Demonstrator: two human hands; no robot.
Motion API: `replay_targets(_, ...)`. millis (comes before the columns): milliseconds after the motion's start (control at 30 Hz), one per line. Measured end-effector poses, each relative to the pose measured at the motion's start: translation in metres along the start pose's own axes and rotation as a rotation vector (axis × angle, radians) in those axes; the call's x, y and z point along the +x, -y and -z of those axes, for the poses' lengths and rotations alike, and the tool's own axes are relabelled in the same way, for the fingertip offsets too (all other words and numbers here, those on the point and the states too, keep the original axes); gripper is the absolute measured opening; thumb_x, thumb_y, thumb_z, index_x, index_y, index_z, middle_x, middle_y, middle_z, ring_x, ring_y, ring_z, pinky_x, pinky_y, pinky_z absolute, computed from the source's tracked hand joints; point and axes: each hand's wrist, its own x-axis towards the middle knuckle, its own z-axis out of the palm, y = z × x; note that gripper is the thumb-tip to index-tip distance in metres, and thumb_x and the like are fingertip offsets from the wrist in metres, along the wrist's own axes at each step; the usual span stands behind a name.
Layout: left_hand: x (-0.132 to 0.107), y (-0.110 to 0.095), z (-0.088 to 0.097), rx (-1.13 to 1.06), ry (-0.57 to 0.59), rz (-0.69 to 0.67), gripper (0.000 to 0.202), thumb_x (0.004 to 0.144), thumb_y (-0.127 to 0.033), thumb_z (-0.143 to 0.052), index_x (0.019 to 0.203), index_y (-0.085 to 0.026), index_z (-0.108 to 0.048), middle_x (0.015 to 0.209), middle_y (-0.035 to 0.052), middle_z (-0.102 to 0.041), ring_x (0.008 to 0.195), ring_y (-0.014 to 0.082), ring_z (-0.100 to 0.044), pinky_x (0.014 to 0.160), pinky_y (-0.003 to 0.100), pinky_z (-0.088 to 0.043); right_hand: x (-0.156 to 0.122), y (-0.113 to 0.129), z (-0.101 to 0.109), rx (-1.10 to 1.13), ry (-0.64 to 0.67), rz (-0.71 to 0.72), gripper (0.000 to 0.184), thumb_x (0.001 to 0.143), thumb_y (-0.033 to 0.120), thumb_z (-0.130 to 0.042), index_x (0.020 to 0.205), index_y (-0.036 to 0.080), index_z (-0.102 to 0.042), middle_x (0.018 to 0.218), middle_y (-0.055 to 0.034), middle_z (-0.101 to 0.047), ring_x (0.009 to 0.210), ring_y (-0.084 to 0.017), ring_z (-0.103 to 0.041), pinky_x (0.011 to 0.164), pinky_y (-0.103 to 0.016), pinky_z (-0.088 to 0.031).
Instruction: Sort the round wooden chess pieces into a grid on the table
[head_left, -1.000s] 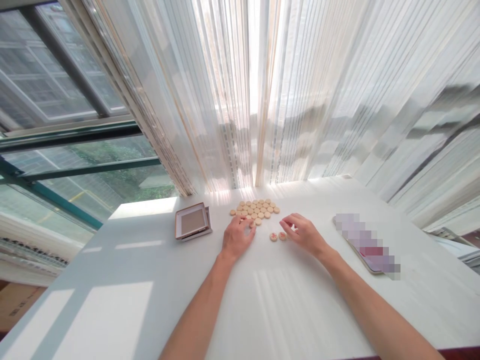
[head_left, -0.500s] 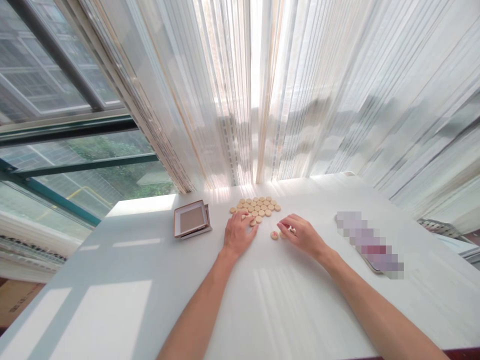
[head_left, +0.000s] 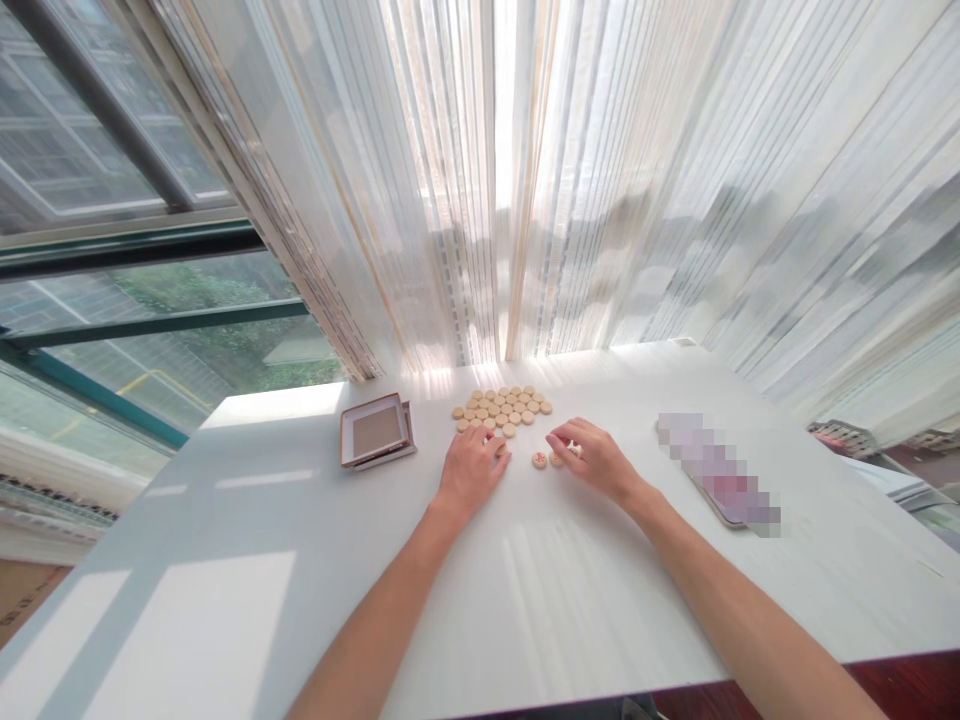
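Round wooden Chinese chess pieces (head_left: 504, 405) lie face down in a loose cluster at the far middle of the table. My left hand (head_left: 472, 470) is at the cluster's near edge, thumb and fingers closed around one Chinese chess piece (head_left: 501, 450). To its right, a piece with a red character (head_left: 539, 460) lies face up, and another piece (head_left: 556, 460) is beside it, partly under my right hand (head_left: 596, 460). My right hand is curled with thumb and fingertips close together. A further piece shows in part behind its thumb; whether the fingers grip it is hidden.
An open shallow box (head_left: 375, 432) with an orange-brown rim stands left of the pieces, resting on another box part. A phone-like flat object (head_left: 720, 475), blurred out, lies to the right. Sheer curtains (head_left: 510, 200) hang behind the white table (head_left: 480, 620).
My left hand has drawn slightly back from the cluster with a piece now visible at its thumb. My right hand stays by the face-up pieces. The whole view has shifted slightly.
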Motion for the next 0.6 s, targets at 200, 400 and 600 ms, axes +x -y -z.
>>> replay_targets(200,-0.019,0.002,0.012,-0.127,0.042,-0.073,0.013,0.093,-0.026,-0.059,0.101,-0.025,-0.070,0.096,0.0059,-0.066,0.092,0.0222,-0.060,0.081,0.036,-0.050,-0.001,0.011,-0.003,0.019,0.007,0.019,0.026,0.100,0.031,-0.049,0.081,0.022,-0.065,0.071,-0.0035,-0.064,0.072,-0.019,-0.058,0.068,-0.032,-0.048)
replay_targets(400,-0.025,0.001,0.018,-0.547,-0.040,0.056,0.021,0.091,-0.026,-0.062,0.112,-0.025,-0.067,0.104,0.0055,-0.068,0.097,0.0204,-0.064,0.088,0.037,-0.054,-0.009,0.034,-0.017,0.118,0.078,0.051,0.016,0.099,0.028,-0.051,0.101,0.023,-0.065,0.086,-0.0045,-0.064,0.077,-0.017,-0.062,0.072,-0.030,-0.051)
replay_targets(600,-0.025,-0.007,0.017,-0.940,-0.046,0.256,0.024,0.088,-0.031,-0.066,0.110,-0.020,-0.065,0.106,0.0067,-0.069,0.092,0.0178,-0.068,0.082,0.032,-0.059,-0.012,0.052,-0.029,0.204,0.109,0.108,0.034,0.092,0.017,-0.055,0.125,0.027,-0.056,0.113,-0.0083,-0.059,0.087,-0.018,-0.064,0.075,-0.033,-0.056)
